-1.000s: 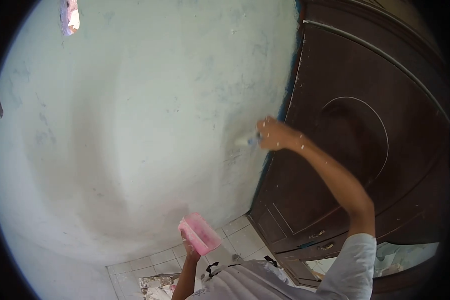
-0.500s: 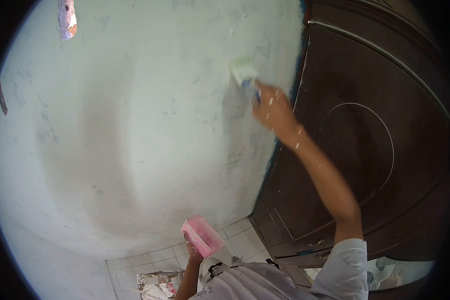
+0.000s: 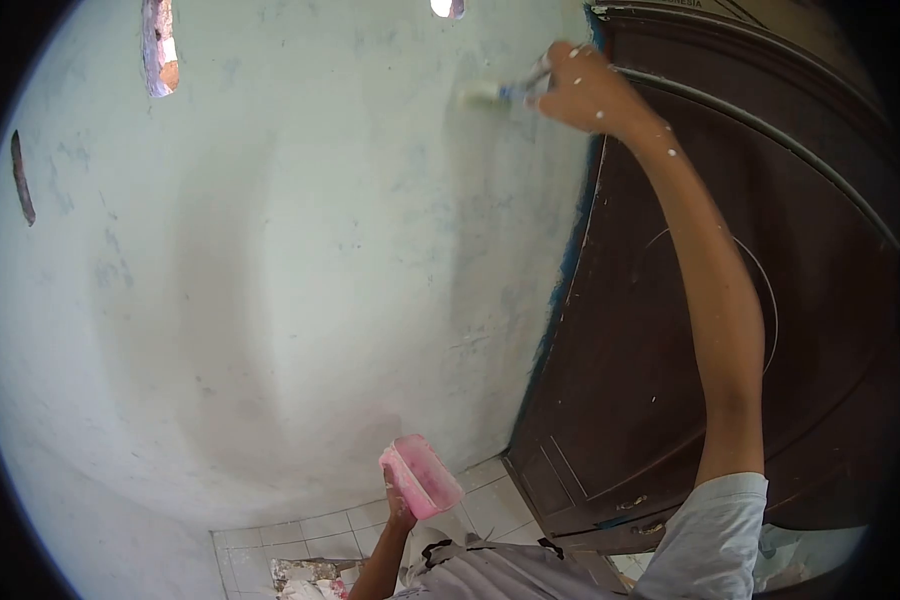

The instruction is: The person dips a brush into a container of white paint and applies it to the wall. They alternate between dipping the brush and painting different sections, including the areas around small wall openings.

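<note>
Up at the top right, my right hand (image 3: 582,88) is closed round the handle of a paintbrush (image 3: 485,95). Its pale bristles touch the light green wall (image 3: 340,200), or nearly so; the image blurs there. White paint specks dot the hand and forearm. Low in the view, my left hand (image 3: 400,503) grips a pink plastic tub (image 3: 425,474) by its left side. The tub is tilted, with whitish smears on its rim, and its inside looks pink.
A dark brown wooden cabinet (image 3: 690,300) stands close against the wall on the right, with blue paint along the wall's edge there. White floor tiles (image 3: 335,525) and paint-stained scraps (image 3: 305,578) lie below. Openings (image 3: 158,50) pierce the upper wall.
My right hand and the paintbrush have moved up, and the arm has stretched out further. The view has tilted upward slightly. My left hand still holds the pink tub.
</note>
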A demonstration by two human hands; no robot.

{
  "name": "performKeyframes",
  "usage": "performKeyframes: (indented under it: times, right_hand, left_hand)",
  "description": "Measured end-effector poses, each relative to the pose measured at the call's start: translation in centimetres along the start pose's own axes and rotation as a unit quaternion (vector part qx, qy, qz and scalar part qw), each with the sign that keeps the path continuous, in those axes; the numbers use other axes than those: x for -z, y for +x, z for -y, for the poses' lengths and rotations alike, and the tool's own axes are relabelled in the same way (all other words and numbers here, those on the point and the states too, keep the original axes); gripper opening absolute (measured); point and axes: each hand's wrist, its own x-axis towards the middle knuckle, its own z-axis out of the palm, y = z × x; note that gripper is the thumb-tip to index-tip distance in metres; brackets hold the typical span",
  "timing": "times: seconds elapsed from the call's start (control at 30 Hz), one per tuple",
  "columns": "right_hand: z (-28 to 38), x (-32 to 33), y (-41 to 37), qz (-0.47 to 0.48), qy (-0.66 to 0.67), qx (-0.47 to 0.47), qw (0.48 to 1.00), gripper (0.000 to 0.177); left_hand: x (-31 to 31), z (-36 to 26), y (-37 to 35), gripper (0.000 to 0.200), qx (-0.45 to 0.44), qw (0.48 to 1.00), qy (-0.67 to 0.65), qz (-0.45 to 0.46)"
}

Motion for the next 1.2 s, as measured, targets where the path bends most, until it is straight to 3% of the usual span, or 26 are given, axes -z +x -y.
performKeyframes:
  times: [0.07, 0.17, 0.23, 0.27, 0.33, 0.37, 0.43, 0.47, 0.53, 0.57, 0.6, 0.73, 0.77, 0.83, 0.93, 1.03, 1.1, 1.17, 1.2]
  right_hand:
    - [-1.4, 0.5, -0.2, -0.188, 0.013, -0.028, 0.982, 0.038]
    - [0.7, -2.4, -1.8, -0.172, -0.01, -0.024, 0.985, 0.037]
    - [0.8, -10.0, -4.8, -0.116, -0.026, -0.001, 0.993, 0.041]
    - [0.9, -12.9, -7.3, -0.135, 0.019, 0.039, 0.99, 0.044]
    - [-0.3, -20.6, -11.3, 0.009, -0.026, 0.035, 0.999, 0.043]
    - [1.2, -18.5, -11.7, 0.012, -0.025, 0.036, 0.999, 0.043]
    - [3.5, -14.7, -12.8, 0.282, 0.07, -0.078, 0.954, 0.042]
    - [2.9, -15.4, -12.8, 0.283, 0.077, -0.08, 0.953, 0.042]
    - [-0.3, -16.8, -10.8, 0.143, 0.07, 0.017, 0.987, 0.032]
    - [-0.4, -12.3, -8.0, 0.15, 0.066, 0.053, 0.985, 0.032]
    - [-0.2, -9.3, -5.3, 0.124, 0.042, -0.009, 0.991, 0.034]
    - [-0.9, -0.6, 0.7, -0.032, -0.039, -0.038, 0.998, 0.04]
    - [-0.6, 0.9, 0.5, -0.031, -0.039, -0.04, 0.998, 0.04]
    - [0.2, 2.7, -0.2, -0.117, 0.031, -0.058, 0.991, 0.049]
    - [-1.4, -5.2, -1.5, -0.181, -0.068, 0.014, 0.981, 0.054]
    - [1.5, -16.7, -7.4, -0.203, -0.053, 0.034, 0.977, 0.055]
    - [4.5, -16.9, -10.8, -0.064, 0.046, -0.033, 0.996, 0.048]
    - [5.7, -16.3, -12.6, 0.131, 0.057, -0.093, 0.985, 0.045]
    - [5.5, -15.7, -12.8, 0.13, 0.057, -0.093, 0.986, 0.045]
  left_hand:
    - [0.0, 0.7, 0.6, 0.077, 0.003, 1.0, 0.025, -0.012]
    - [2.1, 1.2, 0.9, 0.079, 0.036, 0.999, -0.03, 0.003]
    - [1.2, 0.8, 0.4, 0.079, 0.042, 0.999, 0.001, -0.006]
    - [0.4, 0.4, 0.2, 0.079, 0.042, 0.999, 0.001, -0.009]
    - [-0.6, 0.1, 0.1, 0.078, 0.022, 1.0, 0.009, 0.014]
    - [-0.3, 0.4, 0.0, 0.078, 0.023, 1.0, 0.007, 0.012]
    - [1.1, 0.9, -0.4, 0.077, -0.015, 0.996, 0.087, -0.009]
    - [2.0, 1.0, -0.1, 0.077, -0.013, 0.996, 0.092, -0.013]
    - [3.0, 1.2, 0.9, 0.076, 0.033, 0.999, -0.003, 0.011]
    - [2.3, 0.9, 0.8, 0.076, 0.032, 0.999, 0.0, 0.011]
    - [1.3, 0.2, 0.5, 0.076, 0.038, 0.999, 0.0, 0.011]
    - [-0.3, -0.4, 0.4, 0.081, 0.031, 0.999, 0.011, 0.001]
    - [-0.5, -0.4, 0.3, 0.081, 0.033, 0.999, 0.013, 0.0]
    - [-0.7, -0.4, 0.0, 0.08, 0.035, 0.999, -0.002, -0.001]
    - [0.0, -0.1, -0.1, 0.076, 0.042, 0.999, -0.006, -0.001]
    - [1.2, 0.6, -0.1, 0.076, 0.029, 1.0, -0.005, -0.003]
    - [-0.2, -0.4, -0.2, 0.077, 0.036, 0.999, -0.003, 0.006]
    - [-0.2, -0.6, -0.4, 0.077, 0.042, 0.999, 0.004, 0.014]
    - [0.7, -0.3, 0.0, 0.077, 0.058, 0.998, -0.009, 0.017]
